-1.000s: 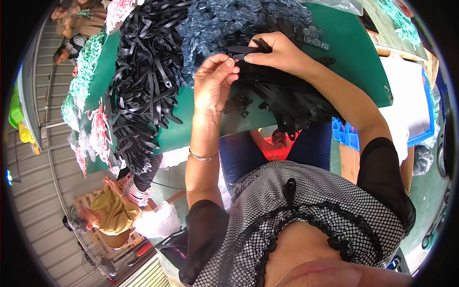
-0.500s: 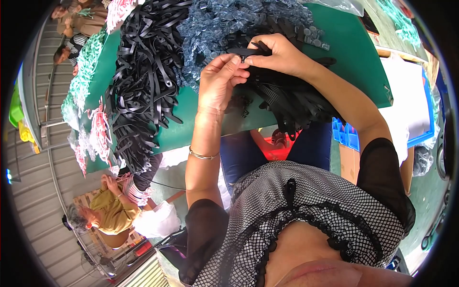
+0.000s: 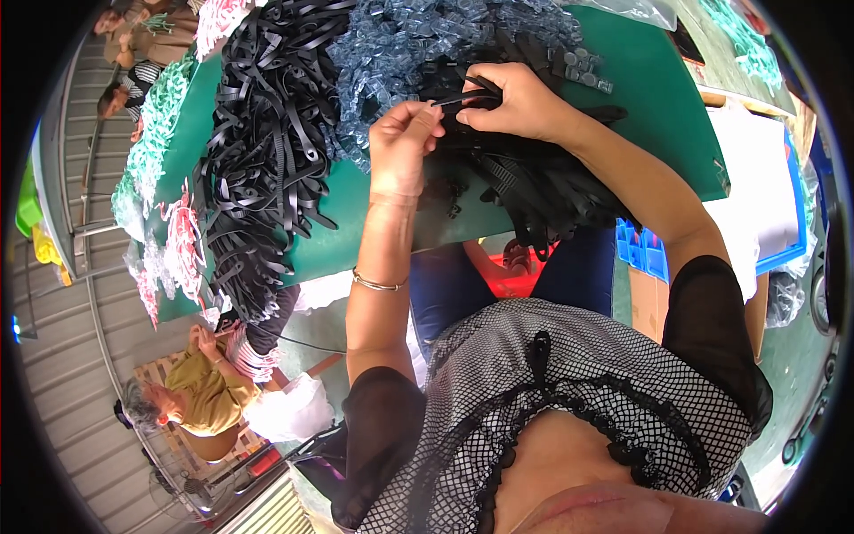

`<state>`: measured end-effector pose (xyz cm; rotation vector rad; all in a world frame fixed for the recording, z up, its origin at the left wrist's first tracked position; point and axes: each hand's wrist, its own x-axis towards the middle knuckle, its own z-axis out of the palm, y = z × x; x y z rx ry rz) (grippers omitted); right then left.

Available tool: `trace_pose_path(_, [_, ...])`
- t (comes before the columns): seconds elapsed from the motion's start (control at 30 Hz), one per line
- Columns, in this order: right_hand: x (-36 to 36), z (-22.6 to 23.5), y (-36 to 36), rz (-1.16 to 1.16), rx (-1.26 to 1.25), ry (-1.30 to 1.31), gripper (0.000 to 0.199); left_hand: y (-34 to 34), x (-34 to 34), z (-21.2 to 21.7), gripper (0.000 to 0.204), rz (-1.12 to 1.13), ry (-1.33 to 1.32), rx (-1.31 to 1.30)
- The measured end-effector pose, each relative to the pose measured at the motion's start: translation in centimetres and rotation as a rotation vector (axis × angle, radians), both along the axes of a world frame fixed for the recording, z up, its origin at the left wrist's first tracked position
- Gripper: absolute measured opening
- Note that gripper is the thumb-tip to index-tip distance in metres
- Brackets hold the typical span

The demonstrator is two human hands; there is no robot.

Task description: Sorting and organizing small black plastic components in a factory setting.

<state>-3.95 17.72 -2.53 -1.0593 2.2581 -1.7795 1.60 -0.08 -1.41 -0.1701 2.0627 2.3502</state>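
A thin black strap (image 3: pixel 452 98) spans the short gap between my two hands. My left hand (image 3: pixel 402 151) pinches one end between thumb and fingertips. Curled around its other part is my right hand (image 3: pixel 520 102), with black strap ends sticking out past its thumb and forefinger. Below and beside the right hand lies a heap of black straps (image 3: pixel 525 191), some ribbed. Just beyond both hands rises a large pile of small clear bluish plastic pieces (image 3: pixel 382 67). Whether a small piece sits inside the left fingertips cannot be seen.
On the green table (image 3: pixel 658 107), another long pile of black straps (image 3: pixel 267 133) lies to the left. Green-white cords (image 3: pixel 160 125) and red-white cords (image 3: pixel 182 231) hang farther left. A blue tray (image 3: pixel 654 254) is at right. A seated co-worker (image 3: pixel 200 383) is at lower left.
My left hand has drawn slightly left, away from the right hand, and the strap between them shows more plainly. The right thumb has parted from the left fingertips.
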Motion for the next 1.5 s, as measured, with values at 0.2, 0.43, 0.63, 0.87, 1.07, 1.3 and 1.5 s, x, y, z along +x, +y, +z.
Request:
trace_pose_path(0.2, [0.0, 0.2, 0.0, 0.005, -0.025, -0.056, 0.019, -0.6, -0.2, 0.0, 0.012, 0.009, -0.005, -0.006])
trace_pose_path(0.43, [-0.6, -0.4, 0.0, 0.008, -0.071, -0.075, 0.020, -2.6, -1.1, -0.2, 0.013, 0.077, 0.158, -0.375])
trace_pose_path(0.63, [-0.3, -0.2, -0.2, -0.012, -0.092, -0.124, 0.023, -4.3, -1.0, -1.1, 0.017, 0.034, 0.340, -1.100])
trace_pose_path(0.87, [-0.1, 0.7, 0.0, 0.008, -0.022, -0.204, 0.023, -2.4, -0.2, 0.2, 0.021, 0.066, 0.365, -1.423])
trace_pose_path(1.07, [-0.2, 0.6, -0.1, 0.028, -0.038, -0.223, 0.023, -2.1, -0.1, -0.4, 0.020, 0.071, 0.447, -1.472])
trace_pose_path(1.3, [-0.1, 0.2, -0.3, 0.004, -0.129, -0.222, 0.021, -2.4, -0.6, -0.7, 0.018, 0.021, 0.505, -1.428])
trace_pose_path(1.5, [0.3, 1.2, 0.0, 0.008, -0.075, -0.240, 0.021, -3.7, -1.1, -0.3, 0.019, 0.087, 0.488, -0.897])
